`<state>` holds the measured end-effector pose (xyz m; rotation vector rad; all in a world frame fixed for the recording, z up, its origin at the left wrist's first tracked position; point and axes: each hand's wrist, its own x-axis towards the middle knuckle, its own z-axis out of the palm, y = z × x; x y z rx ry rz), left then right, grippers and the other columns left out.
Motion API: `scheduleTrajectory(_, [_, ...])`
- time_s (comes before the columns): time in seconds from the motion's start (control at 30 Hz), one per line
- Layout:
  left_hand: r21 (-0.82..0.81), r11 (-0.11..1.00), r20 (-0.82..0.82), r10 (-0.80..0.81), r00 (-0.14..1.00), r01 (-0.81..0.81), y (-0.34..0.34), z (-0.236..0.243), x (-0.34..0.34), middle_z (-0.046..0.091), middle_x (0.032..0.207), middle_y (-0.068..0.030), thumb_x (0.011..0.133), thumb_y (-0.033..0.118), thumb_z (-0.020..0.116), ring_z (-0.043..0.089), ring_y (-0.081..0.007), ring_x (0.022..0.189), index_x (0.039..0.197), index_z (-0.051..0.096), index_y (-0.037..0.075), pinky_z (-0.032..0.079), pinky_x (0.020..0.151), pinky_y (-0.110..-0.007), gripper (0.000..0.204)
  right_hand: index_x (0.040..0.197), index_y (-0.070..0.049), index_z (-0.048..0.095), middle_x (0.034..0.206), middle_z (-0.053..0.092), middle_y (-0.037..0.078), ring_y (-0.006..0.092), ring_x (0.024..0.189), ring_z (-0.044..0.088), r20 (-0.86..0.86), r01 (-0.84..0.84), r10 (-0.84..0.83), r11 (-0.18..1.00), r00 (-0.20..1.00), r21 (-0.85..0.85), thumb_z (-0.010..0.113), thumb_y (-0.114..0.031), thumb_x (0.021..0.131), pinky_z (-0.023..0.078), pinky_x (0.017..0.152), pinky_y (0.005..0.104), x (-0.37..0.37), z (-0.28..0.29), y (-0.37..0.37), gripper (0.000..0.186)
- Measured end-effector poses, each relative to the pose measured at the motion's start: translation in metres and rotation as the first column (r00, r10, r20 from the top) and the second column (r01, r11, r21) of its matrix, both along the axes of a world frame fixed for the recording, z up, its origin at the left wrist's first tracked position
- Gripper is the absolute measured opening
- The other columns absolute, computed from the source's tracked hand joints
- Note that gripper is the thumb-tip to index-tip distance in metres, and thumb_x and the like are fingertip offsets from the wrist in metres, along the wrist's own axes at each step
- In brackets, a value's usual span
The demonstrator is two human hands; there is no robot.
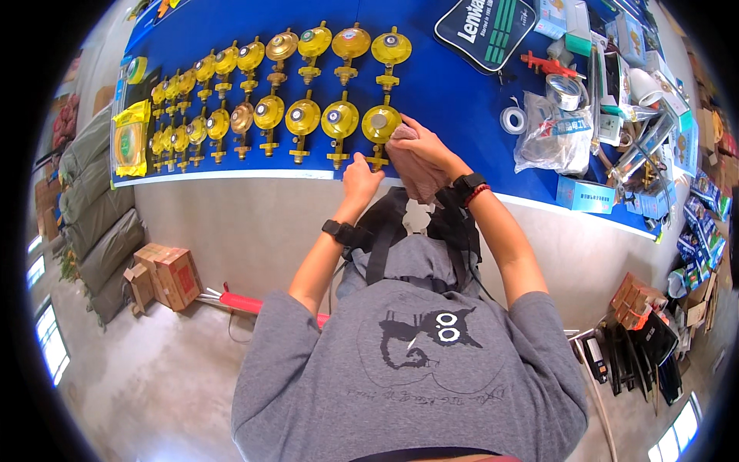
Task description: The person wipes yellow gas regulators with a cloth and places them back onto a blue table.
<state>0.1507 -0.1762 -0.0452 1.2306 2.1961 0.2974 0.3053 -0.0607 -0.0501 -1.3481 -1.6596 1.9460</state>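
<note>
Two rows of yellow gas regulators lie on the blue table [454, 138], each with a round body and a brass fitting. At the right end of the near row is a gas regulator [380, 124] with a grey disc in its centre. My left hand [360, 183] is closed at its lower fitting, by the table's front edge. Bunched in my right hand [433, 149] is a brownish-pink cloth [416, 173], which hangs down over the edge. That hand's fingertips reach the regulator's right side. The cloth and fingers hide part of the contact.
Yellow packaged goods [131, 140] and a tape roll [136, 70] lie at the table's left end. On the right are a dark bag [486, 31], a white tape roll [513, 120], a clear plastic bag [553, 142], a blue box [585, 195] and piled tools. Cardboard boxes [171, 276] stand on the floor.
</note>
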Motion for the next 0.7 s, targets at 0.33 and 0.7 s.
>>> scheduleTrajectory(0.33, [-0.227, 0.932, -0.124, -0.315, 0.941, 0.282, 0.003, 0.043, -0.002, 0.063, 0.085, -0.0223, 0.068, 0.041, 0.075, 0.063, -0.0360, 0.080, 0.092, 0.053, -0.002, 0.049, 0.068, -0.043, 0.054, 0.101, 0.000, 0.060, 0.094, 0.060, 0.010, 0.0175, 0.091, 0.055, -0.023, -0.092, 0.090, 0.994, 0.996, -0.063, 0.070, -0.015, 0.062, 0.043, 0.083, 0.0300, 0.054, 0.034, 0.002, 0.043])
scheduleTrajectory(0.7, [0.621, 0.728, 0.100, -0.443, 0.891, 0.292, 0.204, 0.048, 0.068, 0.054, 0.110, -0.0187, 0.066, -0.011, 0.048, 0.055, -0.0309, 0.102, 0.121, 0.045, 0.003, 0.046, 0.084, -0.036, 0.057, 0.108, -0.022, 0.060, 0.130, 0.045, 0.014, 0.0382, 0.120, 0.040, 0.210, -0.043, -0.239, 0.556, 0.948, 0.830, 0.069, -0.015, 0.060, 0.033, 0.097, 0.0511, 0.091, 0.028, 0.087, 0.050])
